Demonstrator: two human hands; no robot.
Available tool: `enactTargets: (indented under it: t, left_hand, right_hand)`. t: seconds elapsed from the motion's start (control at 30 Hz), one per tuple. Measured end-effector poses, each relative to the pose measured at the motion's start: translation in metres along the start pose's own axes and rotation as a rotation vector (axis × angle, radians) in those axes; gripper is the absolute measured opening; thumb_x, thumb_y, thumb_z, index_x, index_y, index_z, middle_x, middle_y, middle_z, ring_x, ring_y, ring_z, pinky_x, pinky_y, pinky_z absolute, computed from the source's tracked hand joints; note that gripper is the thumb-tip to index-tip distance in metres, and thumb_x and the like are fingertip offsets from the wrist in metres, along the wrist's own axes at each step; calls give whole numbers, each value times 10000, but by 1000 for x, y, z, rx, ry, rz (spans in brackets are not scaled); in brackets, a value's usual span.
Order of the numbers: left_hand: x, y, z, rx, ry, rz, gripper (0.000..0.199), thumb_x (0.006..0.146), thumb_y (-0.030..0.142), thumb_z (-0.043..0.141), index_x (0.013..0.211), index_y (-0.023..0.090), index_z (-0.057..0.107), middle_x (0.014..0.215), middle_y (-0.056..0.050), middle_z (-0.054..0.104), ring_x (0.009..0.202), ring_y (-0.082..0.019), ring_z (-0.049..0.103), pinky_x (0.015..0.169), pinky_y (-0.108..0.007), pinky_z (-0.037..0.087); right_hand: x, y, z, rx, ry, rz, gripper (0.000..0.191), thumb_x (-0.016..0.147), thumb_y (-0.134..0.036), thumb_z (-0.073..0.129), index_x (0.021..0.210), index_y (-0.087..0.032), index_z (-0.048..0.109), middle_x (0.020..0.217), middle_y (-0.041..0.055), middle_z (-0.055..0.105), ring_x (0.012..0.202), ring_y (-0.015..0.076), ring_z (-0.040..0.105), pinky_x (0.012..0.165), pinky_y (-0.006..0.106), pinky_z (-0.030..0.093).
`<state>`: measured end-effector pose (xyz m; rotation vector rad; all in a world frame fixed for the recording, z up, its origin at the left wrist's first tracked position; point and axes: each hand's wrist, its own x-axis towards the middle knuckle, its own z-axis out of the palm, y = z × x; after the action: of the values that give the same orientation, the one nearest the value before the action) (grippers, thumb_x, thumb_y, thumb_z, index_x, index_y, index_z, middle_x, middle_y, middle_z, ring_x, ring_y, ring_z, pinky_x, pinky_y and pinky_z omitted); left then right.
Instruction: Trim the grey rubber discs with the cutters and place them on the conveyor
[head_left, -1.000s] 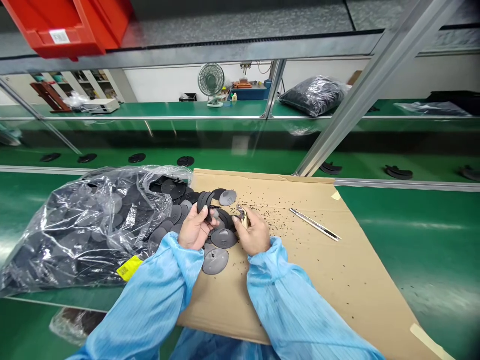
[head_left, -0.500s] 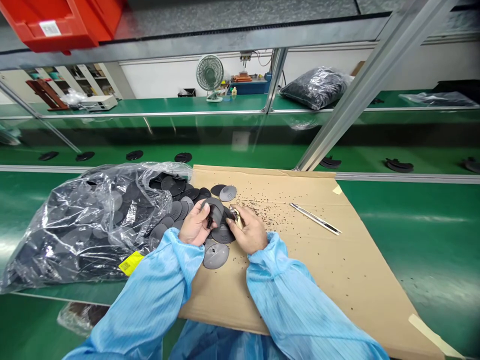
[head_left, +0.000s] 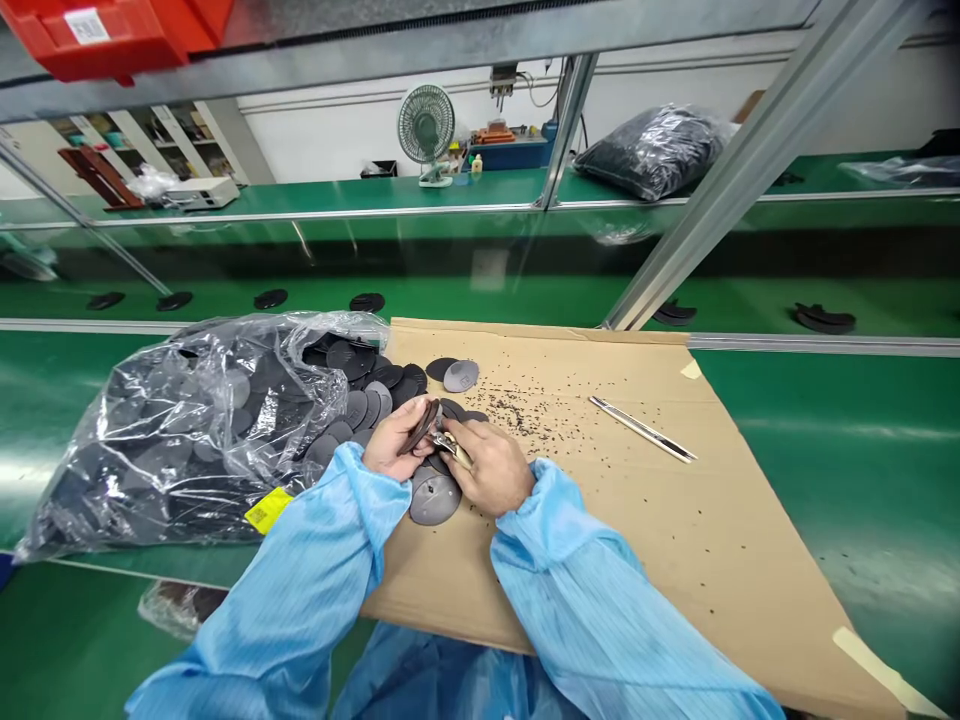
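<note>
My left hand (head_left: 388, 447) is closed on a dark round plastic piece (head_left: 421, 424), which I see nearly edge-on. In my right hand (head_left: 491, 472) are small cutting pliers (head_left: 454, 450) with pale handles, their metal jaws against or very close to the piece; I cannot tell whether they touch. Below the hands a grey disc (head_left: 435, 500) lies on the cardboard sheet (head_left: 600, 560). Another pale grey disc (head_left: 461, 376) lies beyond them, partly over a black one. More loose discs (head_left: 358, 408) spill from a clear plastic bag (head_left: 187, 450) on the left.
Tiny black scraps (head_left: 517, 410) are scattered over the cardboard. A slim utility knife (head_left: 643, 430) lies to the right. A slanted metal post (head_left: 720, 190) rises behind the cardboard, and a red bin (head_left: 142, 40) sits on the overhead shelf. Dark curved parts (head_left: 823, 319) rest on the green strip behind.
The left hand has turned the plastic piece from a broad view to nearly edge-on. The right hand has brought the pliers left, up to it. The camera view has shifted slightly.
</note>
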<state>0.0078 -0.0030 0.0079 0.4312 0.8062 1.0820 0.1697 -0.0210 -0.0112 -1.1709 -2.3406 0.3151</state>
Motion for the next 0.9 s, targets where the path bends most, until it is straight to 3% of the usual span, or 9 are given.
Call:
enactTargets:
  t: [0.2, 0.4, 0.53, 0.67, 0.77, 0.9]
  left_hand:
    - [3, -4, -3, 35, -5, 21, 296, 698, 278, 768, 899, 134, 604, 550, 38, 484, 365, -36, 352, 330, -143, 226]
    - [6, -8, -7, 44, 62, 64, 321, 676, 288, 787, 901, 134, 617, 582, 29, 515, 427, -48, 428, 355, -137, 297]
    - [7, -10, -6, 43, 63, 67, 323, 681, 291, 786, 906, 131, 616, 598, 25, 520, 441, -49, 437, 357, -136, 299]
    - [6, -8, -3, 0, 57, 123, 309, 698, 306, 779, 890, 147, 597, 594, 35, 516, 422, -48, 422, 358, -154, 306]
    - [5, -5, -2, -27, 117, 222, 285, 707, 287, 776, 868, 166, 574, 684, 19, 589, 547, -86, 548, 463, -183, 431]
    - [6, -1, -2, -78, 154, 336, 282, 698, 238, 781, 880, 174, 576, 844, -6, 655, 729, -110, 622, 617, -210, 498]
  right_hand:
    - [0, -2, -3, -79, -77, 38, 413, 855, -255, 530, 1249, -135, 557, 966, 92, 647, 832, 223, 572, 785, 330, 457]
    - [2, -7, -10, -197, -98, 55, 437, 795, -129, 536, 1229, -163, 566, 927, 99, 654, 837, 236, 570, 753, 338, 434]
    - [1, -8, -8, -172, -126, 93, 412, 795, -113, 528, 1196, -190, 584, 913, 81, 663, 797, 218, 585, 716, 316, 425]
    - [0, 0, -1, 2, 1, 175, 322, 838, -194, 531, 1154, -202, 592, 946, 65, 661, 854, 210, 598, 756, 301, 446]
    - [0, 9, -1, 100, 89, 184, 281, 833, -231, 571, 1110, -189, 592, 1015, 74, 652, 952, 217, 583, 858, 333, 445]
    - [1, 15, -3, 39, -66, 141, 347, 786, -298, 675, 1103, -183, 594, 1036, 88, 637, 972, 240, 571, 880, 377, 433]
